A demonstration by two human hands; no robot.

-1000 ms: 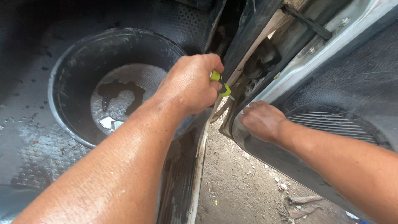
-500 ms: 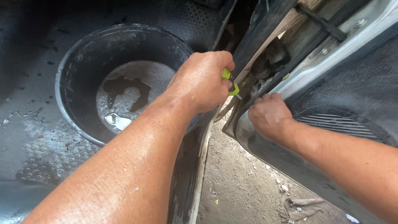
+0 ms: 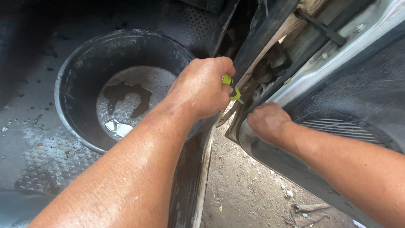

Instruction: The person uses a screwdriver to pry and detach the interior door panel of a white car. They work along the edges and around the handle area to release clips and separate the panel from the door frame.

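My left hand (image 3: 201, 86) is closed around a screwdriver with a yellow-green and black handle (image 3: 230, 86), its tip aimed into the hinge gap of an open vehicle door (image 3: 354, 80). My right hand (image 3: 268, 121) presses on the door's lower front edge, fingers curled against the grey panel. The screwdriver's shaft is mostly hidden behind the door frame.
A black bucket (image 3: 76, 67) with foamy grey water stands on the studded rubber floor mat (image 3: 38, 147) inside the vehicle. A ridged sill step (image 3: 185, 185) runs below my left arm. Dirt ground (image 3: 249, 185) with debris lies beneath the door. A speaker grille (image 3: 341, 126) is set in the door panel.
My right hand has slid slightly lower along the door edge. My left hand with the screwdriver has stayed at the hinge gap, shifting only a little.
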